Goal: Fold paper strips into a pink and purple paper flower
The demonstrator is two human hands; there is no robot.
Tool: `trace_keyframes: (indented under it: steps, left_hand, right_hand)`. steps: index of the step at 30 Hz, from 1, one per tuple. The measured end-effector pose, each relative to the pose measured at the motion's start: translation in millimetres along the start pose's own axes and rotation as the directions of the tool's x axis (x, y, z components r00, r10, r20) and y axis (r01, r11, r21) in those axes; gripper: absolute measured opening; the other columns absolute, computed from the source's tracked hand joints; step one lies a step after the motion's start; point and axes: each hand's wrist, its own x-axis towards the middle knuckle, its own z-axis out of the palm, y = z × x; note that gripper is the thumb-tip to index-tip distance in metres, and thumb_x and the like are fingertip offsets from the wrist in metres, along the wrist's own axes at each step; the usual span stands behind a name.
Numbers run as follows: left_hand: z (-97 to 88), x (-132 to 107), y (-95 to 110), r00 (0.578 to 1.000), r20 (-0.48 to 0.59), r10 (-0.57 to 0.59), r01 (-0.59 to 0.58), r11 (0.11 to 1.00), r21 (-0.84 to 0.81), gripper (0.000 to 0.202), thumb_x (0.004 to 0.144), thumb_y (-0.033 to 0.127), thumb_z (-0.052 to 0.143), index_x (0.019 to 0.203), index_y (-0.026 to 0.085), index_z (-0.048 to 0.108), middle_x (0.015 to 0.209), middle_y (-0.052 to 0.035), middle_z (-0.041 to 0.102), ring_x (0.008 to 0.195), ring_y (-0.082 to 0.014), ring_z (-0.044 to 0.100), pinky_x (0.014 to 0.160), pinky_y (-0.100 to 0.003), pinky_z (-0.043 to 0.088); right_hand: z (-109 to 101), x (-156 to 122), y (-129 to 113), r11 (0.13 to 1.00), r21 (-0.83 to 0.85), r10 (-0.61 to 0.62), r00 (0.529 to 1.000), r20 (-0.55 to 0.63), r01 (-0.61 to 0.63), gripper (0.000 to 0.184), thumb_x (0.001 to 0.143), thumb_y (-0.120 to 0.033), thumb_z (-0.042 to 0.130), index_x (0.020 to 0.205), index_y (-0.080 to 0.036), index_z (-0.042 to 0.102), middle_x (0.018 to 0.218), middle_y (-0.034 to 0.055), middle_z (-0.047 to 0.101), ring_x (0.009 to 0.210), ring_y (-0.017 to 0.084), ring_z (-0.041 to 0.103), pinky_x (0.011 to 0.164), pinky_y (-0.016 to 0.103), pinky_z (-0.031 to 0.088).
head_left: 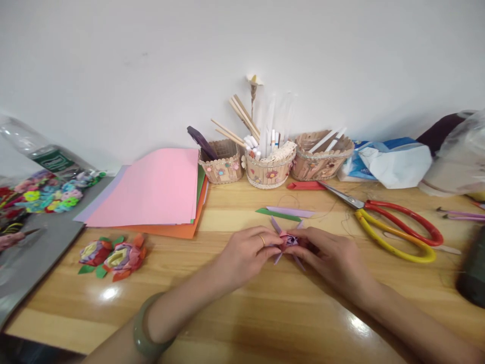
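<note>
A small pink and purple folded paper flower [290, 240] is pinched between both hands above the wooden table. Purple paper points stick out around it. My left hand [250, 251], with a ring on one finger, grips its left side between thumb and fingertips. From the right, my right hand [332, 258] holds it the same way, and the fingers cover part of it. Just beyond the hands lie a folded purple paper strip [291, 211] and a green strip [278, 215]. A red folded strip [306, 186] rests farther back, touching the scissors' tip.
Large scissors [397, 227] with red and yellow handles lie at right. Stacked coloured paper [147, 189] and two finished paper flowers [123, 258] are at left. Decorated baskets [267, 172] line the wall. A dark bottle [473, 270] stands at the right edge.
</note>
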Motion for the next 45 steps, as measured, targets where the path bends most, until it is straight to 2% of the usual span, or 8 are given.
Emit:
trace_keyframes:
  steps: [5, 11, 21, 24, 27, 30, 39, 45]
  left_hand:
    - [2.9, -1.1, -0.3, 0.98, -0.04, -0.193, 0.19, 0.979, -0.069, 0.012, 0.078, 0.019, 0.055, 0.086, 0.015, 0.063, 0.082, -0.0043, 0.07, 0.075, -0.0123, 0.065, 0.071, -0.024, 0.052]
    - [6.4, -1.9, -1.8, 0.992, -0.125, -0.013, 0.013, 1.0, 0.001, 0.011, 0.078, 0.015, 0.055, 0.079, 0.012, 0.065, 0.077, -0.0071, 0.069, 0.072, -0.0119, 0.064, 0.068, -0.022, 0.052]
    - [5.3, -2.0, -1.4, 0.978, -0.097, 0.185, -0.164, 0.968, 0.19, 0.019, 0.083, 0.018, 0.047, 0.08, 0.016, 0.067, 0.077, -0.0063, 0.067, 0.072, -0.0118, 0.062, 0.067, -0.023, 0.051]
    - [1.9, 0.0, 1.8, 0.983, -0.171, 0.061, -0.035, 0.988, 0.153, 0.017, 0.08, 0.02, 0.051, 0.085, 0.018, 0.067, 0.083, -0.0063, 0.065, 0.079, -0.0131, 0.061, 0.072, -0.026, 0.05]
    - [-1.3, 1.6, 2.4, 0.94, -0.224, -0.258, 0.274, 0.961, 0.04, 0.022, 0.081, 0.024, 0.05, 0.096, 0.018, 0.063, 0.092, -0.0067, 0.065, 0.083, -0.0143, 0.06, 0.076, -0.028, 0.05]
    - [-1.3, 2.2, -1.1, 0.883, -0.058, -0.465, 0.462, 0.885, -0.06, 0.023, 0.082, 0.03, 0.048, 0.094, 0.02, 0.063, 0.09, -0.0033, 0.068, 0.081, -0.0148, 0.061, 0.075, -0.028, 0.049]
    - [3.5, 6.8, -6.4, 0.77, 0.128, -0.625, 0.571, 0.584, -0.577, 0.018, 0.074, 0.026, 0.057, 0.085, 0.014, 0.063, 0.066, -0.0014, 0.066, 0.059, -0.0115, 0.06, 0.062, -0.025, 0.05]
    - [2.4, 10.3, -2.4, 0.773, 0.09, -0.628, 0.558, 0.606, -0.567, 0.007, 0.067, 0.015, 0.062, 0.073, 0.013, 0.064, 0.07, -0.0017, 0.066, 0.064, -0.0104, 0.059, 0.064, -0.023, 0.048]
  right_hand:
    - [1.9, -0.8, -3.4, 0.999, 0.026, -0.021, 0.999, 0.045, 0.02, 0.016, 0.084, -0.026, 0.052, 0.096, -0.019, 0.061, 0.077, 0.003, 0.068, 0.063, 0.013, 0.063, 0.056, 0.022, 0.05]
    - [5.6, -1.8, -4.1, 1.0, 0.001, 0.031, 0.997, 0.07, -0.032, 0.019, 0.084, -0.026, 0.053, 0.101, -0.02, 0.058, 0.076, 0.0019, 0.067, 0.06, 0.012, 0.062, 0.054, 0.021, 0.049]
    - [6.2, -4.3, -6.3, 0.979, -0.13, -0.153, 0.988, 0.03, 0.155, 0.01, 0.086, -0.017, 0.046, 0.093, -0.018, 0.054, 0.075, 0.0038, 0.066, 0.064, 0.013, 0.063, 0.053, 0.021, 0.047]
    - [6.7, -4.9, -7.7, 0.984, -0.12, -0.133, 0.991, -0.006, 0.132, 0.013, 0.084, -0.017, 0.049, 0.097, -0.017, 0.054, 0.079, 0.0041, 0.067, 0.064, 0.012, 0.063, 0.055, 0.021, 0.049]
    - [8.2, -5.9, -9.5, 0.992, -0.089, -0.094, 0.995, -0.046, 0.09, 0.015, 0.082, -0.019, 0.054, 0.097, -0.018, 0.055, 0.082, 0.0035, 0.068, 0.062, 0.011, 0.063, 0.055, 0.02, 0.049]
    - [9.7, -7.3, -9.3, 0.99, -0.072, -0.124, 0.992, -0.029, 0.122, 0.02, 0.082, -0.021, 0.056, 0.101, -0.018, 0.055, 0.082, 0.0035, 0.069, 0.061, 0.011, 0.063, 0.055, 0.02, 0.05]
    - [2.9, -6.3, -5.8, 0.949, -0.089, -0.29, 0.949, 0.125, 0.302, 0.028, 0.086, -0.02, 0.048, 0.113, -0.021, 0.054, 0.083, 0.0043, 0.068, 0.068, 0.013, 0.065, 0.061, 0.021, 0.052]
    - [-3.9, -0.9, -16.9, 0.951, 0.013, -0.307, 0.946, 0.107, 0.308, 0.026, 0.085, -0.021, 0.05, 0.11, -0.021, 0.056, 0.079, 0.0033, 0.068, 0.065, 0.012, 0.063, 0.056, 0.021, 0.05]
